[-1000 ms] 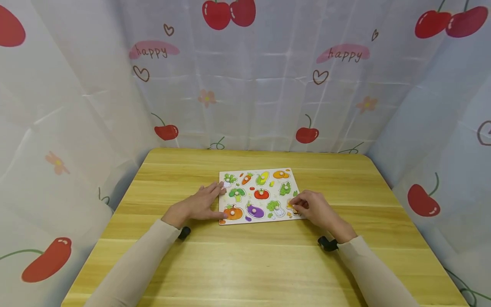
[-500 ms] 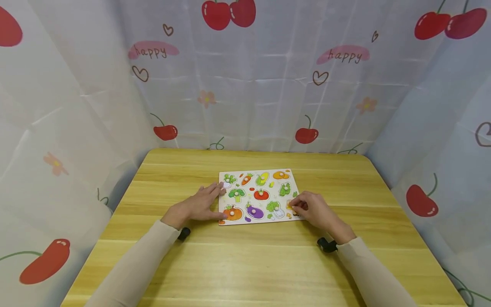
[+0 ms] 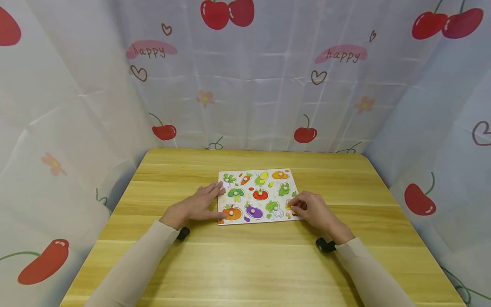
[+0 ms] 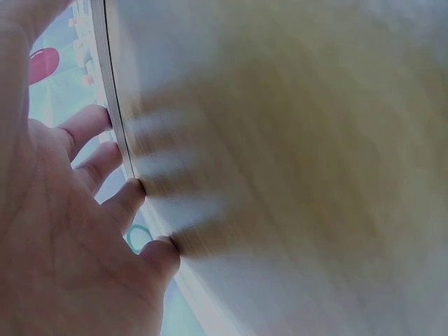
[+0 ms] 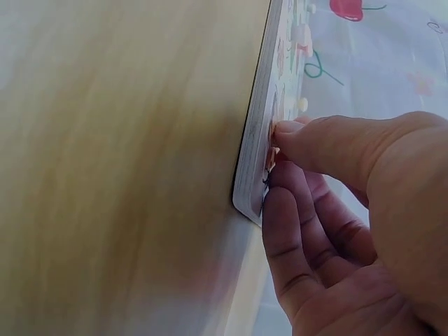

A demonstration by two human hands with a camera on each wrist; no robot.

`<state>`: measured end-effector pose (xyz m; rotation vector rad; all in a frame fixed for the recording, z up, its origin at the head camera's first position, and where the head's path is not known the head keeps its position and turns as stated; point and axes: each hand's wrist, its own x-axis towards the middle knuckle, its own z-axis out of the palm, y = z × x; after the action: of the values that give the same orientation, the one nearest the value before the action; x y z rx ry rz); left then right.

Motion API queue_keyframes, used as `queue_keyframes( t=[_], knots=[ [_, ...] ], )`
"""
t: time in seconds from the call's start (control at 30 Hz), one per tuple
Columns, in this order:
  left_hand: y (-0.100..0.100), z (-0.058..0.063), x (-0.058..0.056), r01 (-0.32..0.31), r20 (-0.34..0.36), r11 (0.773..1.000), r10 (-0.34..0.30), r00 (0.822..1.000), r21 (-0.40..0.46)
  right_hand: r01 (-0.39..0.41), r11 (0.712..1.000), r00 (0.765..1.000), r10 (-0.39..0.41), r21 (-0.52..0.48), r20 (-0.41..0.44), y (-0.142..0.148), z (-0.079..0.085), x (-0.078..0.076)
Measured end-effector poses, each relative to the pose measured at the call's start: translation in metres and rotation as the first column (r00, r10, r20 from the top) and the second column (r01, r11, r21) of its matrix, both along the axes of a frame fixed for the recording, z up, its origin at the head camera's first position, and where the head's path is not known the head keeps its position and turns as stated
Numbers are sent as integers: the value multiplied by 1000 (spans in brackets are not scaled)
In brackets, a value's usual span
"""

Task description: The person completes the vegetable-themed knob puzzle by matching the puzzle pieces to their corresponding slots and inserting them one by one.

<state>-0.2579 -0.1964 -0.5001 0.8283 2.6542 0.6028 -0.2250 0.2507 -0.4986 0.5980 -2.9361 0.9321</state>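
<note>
A white vegetable knob puzzle board (image 3: 251, 204) lies flat on the wooden table. Pictured pieces with small knobs sit in it, among them an eggplant (image 3: 253, 210), a tomato (image 3: 260, 194) and a pumpkin (image 3: 232, 212). My left hand (image 3: 198, 205) rests along the board's left edge, fingers spread and thumb by the pumpkin. In the left wrist view, the fingertips (image 4: 159, 255) touch that edge. At the lower right corner, my right hand (image 3: 315, 209) pinches an orange-and-brown puzzle piece (image 3: 295, 212) between thumb and finger. The fingers hide most of this piece, including its knob.
The wooden table (image 3: 238, 264) extends around the board on every side. A white curtain (image 3: 245, 106) printed with cherries hangs behind it and at both sides. Black wrist-camera mounts (image 3: 325, 245) sit below both wrists.
</note>
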Motion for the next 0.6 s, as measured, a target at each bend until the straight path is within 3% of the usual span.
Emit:
queue_keyframes(
  t=[0.3, 0.6],
  knots=[
    [-3, -1, -2, 20, -16, 1000, -20, 1000, 9, 14, 1000, 1000, -14, -26, -20, 3, -1, 5],
    [-13, -4, 2, 28, -55, 999, -26, 998, 30, 57, 997, 982, -67, -57, -177, 15, -1, 7]
  ],
)
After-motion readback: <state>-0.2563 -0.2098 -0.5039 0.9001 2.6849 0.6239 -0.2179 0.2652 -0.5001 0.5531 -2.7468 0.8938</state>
